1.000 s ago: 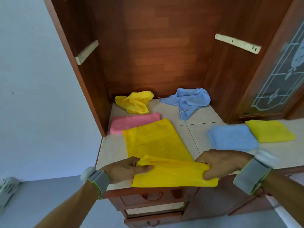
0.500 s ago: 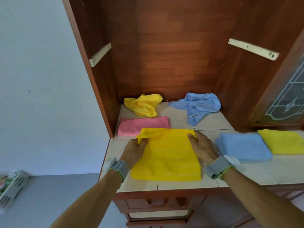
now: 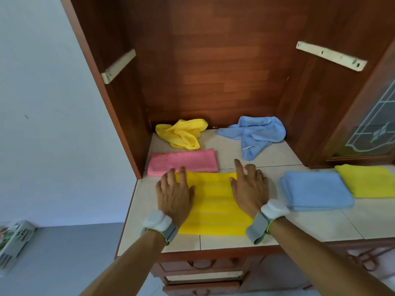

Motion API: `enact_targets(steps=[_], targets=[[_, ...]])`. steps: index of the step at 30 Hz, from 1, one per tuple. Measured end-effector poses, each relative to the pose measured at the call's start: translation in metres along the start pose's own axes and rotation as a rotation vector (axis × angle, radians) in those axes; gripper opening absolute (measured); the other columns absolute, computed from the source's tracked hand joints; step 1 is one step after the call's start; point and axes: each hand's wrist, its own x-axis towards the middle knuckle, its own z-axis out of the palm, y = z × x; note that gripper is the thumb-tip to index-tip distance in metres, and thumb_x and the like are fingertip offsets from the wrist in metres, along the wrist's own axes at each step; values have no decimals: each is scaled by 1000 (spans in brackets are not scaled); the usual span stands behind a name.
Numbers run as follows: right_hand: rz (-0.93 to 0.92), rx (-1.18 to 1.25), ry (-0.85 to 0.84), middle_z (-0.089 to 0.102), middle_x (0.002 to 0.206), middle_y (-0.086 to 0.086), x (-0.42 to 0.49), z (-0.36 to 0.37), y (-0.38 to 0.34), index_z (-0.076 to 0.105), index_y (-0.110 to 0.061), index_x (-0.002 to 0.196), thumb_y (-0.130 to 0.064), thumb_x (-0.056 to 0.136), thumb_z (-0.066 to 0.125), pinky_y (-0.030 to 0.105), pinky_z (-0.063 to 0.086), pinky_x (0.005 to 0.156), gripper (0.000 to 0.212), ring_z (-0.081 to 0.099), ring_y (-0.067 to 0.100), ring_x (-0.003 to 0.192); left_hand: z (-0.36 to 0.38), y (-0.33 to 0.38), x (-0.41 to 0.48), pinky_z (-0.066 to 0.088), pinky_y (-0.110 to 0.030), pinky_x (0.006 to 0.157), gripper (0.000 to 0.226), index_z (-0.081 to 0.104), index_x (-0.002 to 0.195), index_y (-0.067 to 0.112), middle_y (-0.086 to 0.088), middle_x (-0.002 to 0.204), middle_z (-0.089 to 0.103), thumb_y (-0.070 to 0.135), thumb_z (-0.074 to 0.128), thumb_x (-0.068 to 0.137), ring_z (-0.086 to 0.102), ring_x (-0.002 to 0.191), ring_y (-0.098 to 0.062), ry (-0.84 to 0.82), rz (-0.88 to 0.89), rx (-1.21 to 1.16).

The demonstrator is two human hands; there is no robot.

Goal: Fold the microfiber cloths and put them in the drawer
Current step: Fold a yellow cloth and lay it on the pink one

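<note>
- Yellow half-folded cloth (image 3: 213,201) lies flat near the front left corner of the worktop (image 3: 320,225), its far edge just beside a folded pink cloth (image 3: 183,161).
- My left hand (image 3: 174,193) presses its left side, grip open, fingers straight.
- My right hand (image 3: 249,189) lies on its right side, grip open too.
- A folded blue cloth (image 3: 314,189) and another folded yellow one (image 3: 369,180) lie toward the right edge.
- A crumpled yellow cloth (image 3: 181,133) and a crumpled blue cloth (image 3: 254,133) sit along the back edge.
- The drawer (image 3: 203,276) below the front edge looks slightly open.
</note>
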Motion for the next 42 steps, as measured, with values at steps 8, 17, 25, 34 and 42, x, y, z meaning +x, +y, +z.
enact_targets(steps=[8,17,25,34,42], targets=[[-316,51,-394,2,164,4,-35,17,1,10,-28,155,-71,78,-19,49,2,121,93,2,30,150,22,-3,-18,7,-49,121,102,8,157,28,-5,165,1,81,-13,72,3,152,-28,-367,183,-88],[-594,156,-434,51,113,-2,-57,-27,-11,54,-29,117,-69,83,44,35,44,85,54,51,21,102,-13,-4,-28,41,-39,101,72,49,139,22,-1,142,49,67,18,92,49,125,-29,-238,536,-142],[-517,164,-387,54,104,-3,-56,-41,-5,44,-26,111,-61,92,40,36,44,73,40,54,24,92,-28,-18,-20,48,-38,94,46,49,140,28,-1,137,58,31,53,94,56,121,-27,-384,521,-68],[-178,335,-392,69,96,5,-44,-47,18,58,-31,108,-38,88,58,35,48,75,22,61,30,93,-42,-75,10,46,-31,70,38,68,106,15,-1,92,65,48,62,87,61,78,-18,-609,290,-582],[138,329,-238,64,110,19,0,-20,11,53,-13,120,-51,97,44,42,43,83,45,54,42,108,-8,-57,19,40,-38,60,38,47,101,10,-11,73,56,48,41,99,59,76,-39,-154,-52,-597]])
